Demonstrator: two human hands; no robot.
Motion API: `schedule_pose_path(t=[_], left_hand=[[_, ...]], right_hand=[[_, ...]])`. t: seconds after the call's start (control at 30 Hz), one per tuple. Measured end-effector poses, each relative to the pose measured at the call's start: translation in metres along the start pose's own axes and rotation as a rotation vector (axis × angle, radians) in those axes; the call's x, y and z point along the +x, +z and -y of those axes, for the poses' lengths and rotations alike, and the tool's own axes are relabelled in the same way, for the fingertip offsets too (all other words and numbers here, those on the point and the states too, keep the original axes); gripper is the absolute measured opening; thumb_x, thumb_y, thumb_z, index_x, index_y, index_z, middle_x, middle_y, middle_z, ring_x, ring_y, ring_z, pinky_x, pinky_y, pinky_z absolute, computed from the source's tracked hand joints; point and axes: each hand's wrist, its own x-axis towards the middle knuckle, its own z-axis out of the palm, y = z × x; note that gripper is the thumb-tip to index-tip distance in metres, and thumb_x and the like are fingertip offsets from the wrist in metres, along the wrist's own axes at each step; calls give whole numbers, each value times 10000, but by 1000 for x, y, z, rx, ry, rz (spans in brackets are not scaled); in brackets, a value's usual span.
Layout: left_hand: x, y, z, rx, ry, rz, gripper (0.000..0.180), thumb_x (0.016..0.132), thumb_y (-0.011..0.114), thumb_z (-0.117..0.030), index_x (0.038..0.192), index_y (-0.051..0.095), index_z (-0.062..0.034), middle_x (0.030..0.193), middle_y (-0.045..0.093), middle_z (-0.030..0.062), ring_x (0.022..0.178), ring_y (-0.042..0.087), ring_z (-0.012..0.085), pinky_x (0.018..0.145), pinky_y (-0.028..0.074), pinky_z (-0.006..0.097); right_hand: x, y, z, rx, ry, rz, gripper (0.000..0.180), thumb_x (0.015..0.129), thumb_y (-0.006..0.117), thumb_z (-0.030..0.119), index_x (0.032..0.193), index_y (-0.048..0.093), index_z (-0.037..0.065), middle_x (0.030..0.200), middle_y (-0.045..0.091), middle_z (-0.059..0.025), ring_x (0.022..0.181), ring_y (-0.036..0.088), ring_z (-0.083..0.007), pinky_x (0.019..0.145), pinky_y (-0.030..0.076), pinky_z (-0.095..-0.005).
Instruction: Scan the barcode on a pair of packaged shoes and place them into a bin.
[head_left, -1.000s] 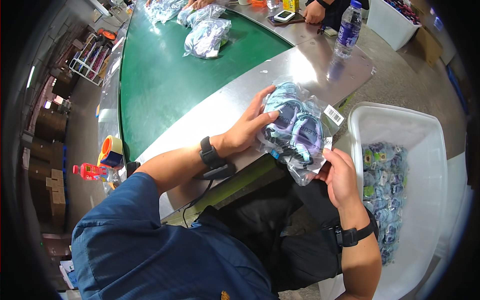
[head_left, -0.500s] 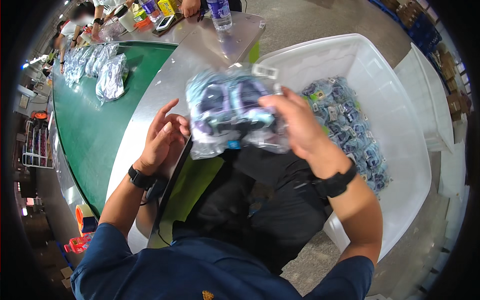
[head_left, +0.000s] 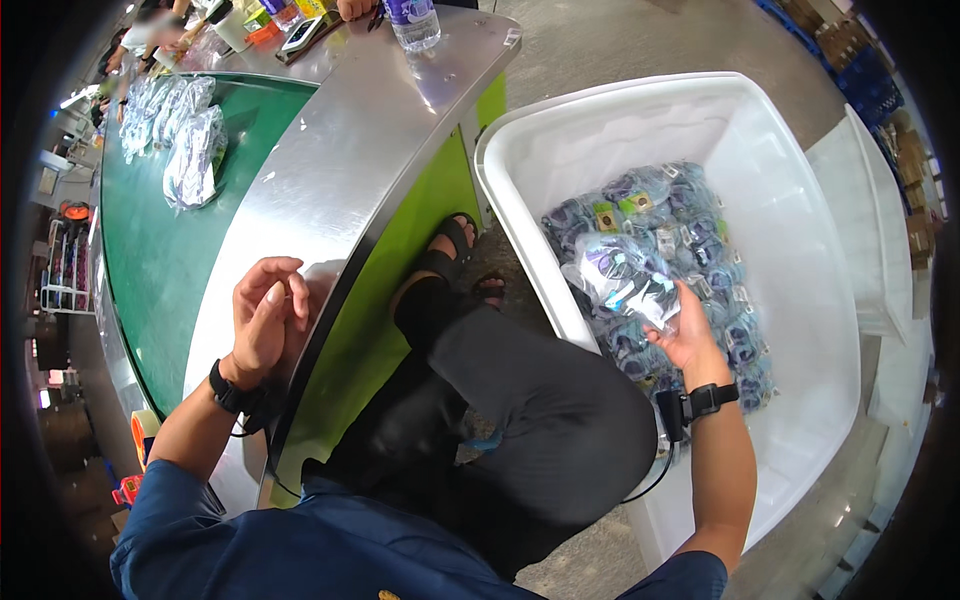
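Note:
My right hand (head_left: 688, 335) reaches into the white bin (head_left: 815, 330). It grips one end of a clear plastic bag (head_left: 622, 272), with what looks like a pair of light-blue and purple shoes inside. Beneath that bag, several similar bagged pairs (head_left: 705, 245) lie packed in rows. Over the metal edge of the table, my left hand (head_left: 265, 315) is raised with loosely bent fingers and nothing in it.
The curved metal rim (head_left: 300, 190) borders a green surface (head_left: 140, 260), where several clear bags (head_left: 193, 160) lie at the far left. A water bottle (head_left: 412, 25) and a phone (head_left: 303, 35) rest at the back. Rolls of tape (head_left: 145, 430) sit at the lower left.
My right hand has carried the bagged shoes from above the table edge, rightward and down into the bin. My left hand has shifted slightly left, away from the bag.

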Motion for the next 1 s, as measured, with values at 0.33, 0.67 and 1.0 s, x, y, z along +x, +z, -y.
schedule_pose_path(t=[0.33, 0.67, 1.0], left_hand=[[-2, -4, 2, 157, -31, -67, 446, 987, 674, -388, 1152, 585, 17, 884, 636, 64, 626, 552, 95, 512, 450, 217], [-2, -1, 3, 164, 16, -58, 452, 999, 656, -410, 1153, 561, 4, 869, 617, 51, 630, 555, 75, 496, 433, 193], [4, -1, -4, 10, 27, -8, 284, 1027, 604, -229, 1156, 599, 23, 865, 641, 60, 665, 554, 102, 606, 469, 229]], right_hand=[[132, 57, -63, 168, 241, 128, 696, 1056, 433, 476, 1516, 311, -31, 1291, 568, -314, 1097, 663, -397, 891, 589, -432], [138, 36, -75, -114, 133, 40, 746, 1048, 519, 358, 1552, 208, -96, 1484, 419, -324, 1293, 534, -422, 946, 563, -508], [79, 28, -48, -178, 38, 25, 577, 1020, 580, 314, 1431, 425, -60, 1297, 609, -239, 1063, 680, -318, 830, 609, -444]])
